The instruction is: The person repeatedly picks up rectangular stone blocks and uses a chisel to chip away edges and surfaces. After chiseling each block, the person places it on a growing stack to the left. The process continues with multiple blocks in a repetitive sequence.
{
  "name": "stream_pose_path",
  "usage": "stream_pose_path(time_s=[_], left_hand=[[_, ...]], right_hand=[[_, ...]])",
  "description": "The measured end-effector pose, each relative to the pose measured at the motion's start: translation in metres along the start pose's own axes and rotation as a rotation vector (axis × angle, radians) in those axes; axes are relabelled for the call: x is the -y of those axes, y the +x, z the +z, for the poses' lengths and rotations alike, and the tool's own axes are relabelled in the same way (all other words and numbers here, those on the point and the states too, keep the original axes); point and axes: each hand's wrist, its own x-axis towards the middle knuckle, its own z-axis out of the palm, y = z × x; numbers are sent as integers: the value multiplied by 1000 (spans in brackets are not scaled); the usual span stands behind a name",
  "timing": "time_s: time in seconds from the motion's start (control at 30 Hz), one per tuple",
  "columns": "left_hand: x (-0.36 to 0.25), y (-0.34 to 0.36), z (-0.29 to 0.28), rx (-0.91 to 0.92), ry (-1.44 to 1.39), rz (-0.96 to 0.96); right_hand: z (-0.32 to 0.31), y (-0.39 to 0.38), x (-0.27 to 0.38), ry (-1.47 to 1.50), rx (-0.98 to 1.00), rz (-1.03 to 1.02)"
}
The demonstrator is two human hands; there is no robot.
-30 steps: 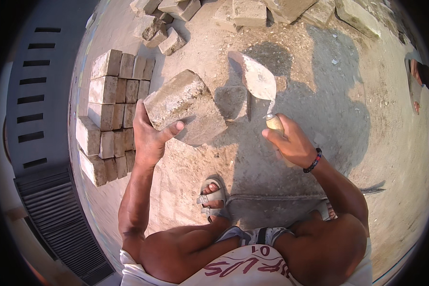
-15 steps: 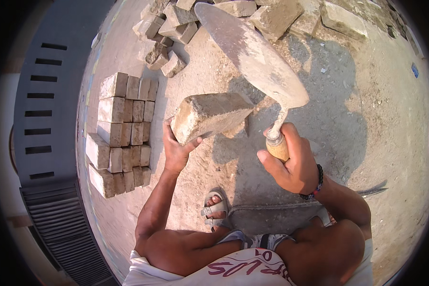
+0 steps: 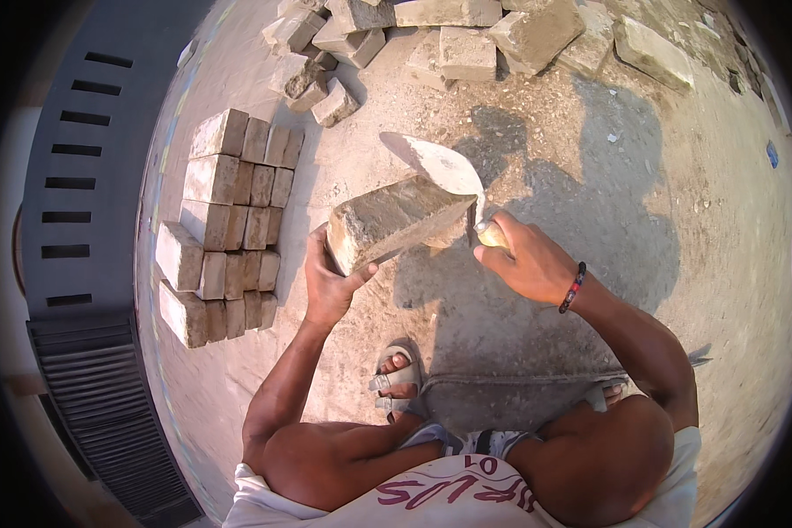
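My left hand grips the near left end of a dusty brick, thumb along its lower edge and fingers behind it. The brick is held up off the ground, tilted, its far end pointing right. In my right hand is the wooden handle of a trowel, fingers wrapped round it. The trowel's pale, mortar-crusted blade lies behind the brick's far right end; from this angle I cannot tell whether they touch.
A neat stack of bricks stands to the left, beside a grey gate. Loose bricks lie heaped along the far side. My sandalled foot rests on the dusty ground, partly in shadow.
The trowel has come down from its raised position to the brick's far right end, my right hand dropping with it. The brick stays in my left hand, barely shifted.
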Motion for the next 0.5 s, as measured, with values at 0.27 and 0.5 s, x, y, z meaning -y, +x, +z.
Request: stream_pose_path(time_s=[0.27, 0.5], left_hand=[[14, -13, 1, 5, -79, 30], [31, -24, -6, -25, -59, 28]], right_hand=[[19, -6, -13, -132, -142, -210], [10, -12, 38, -75, -256, -312]])
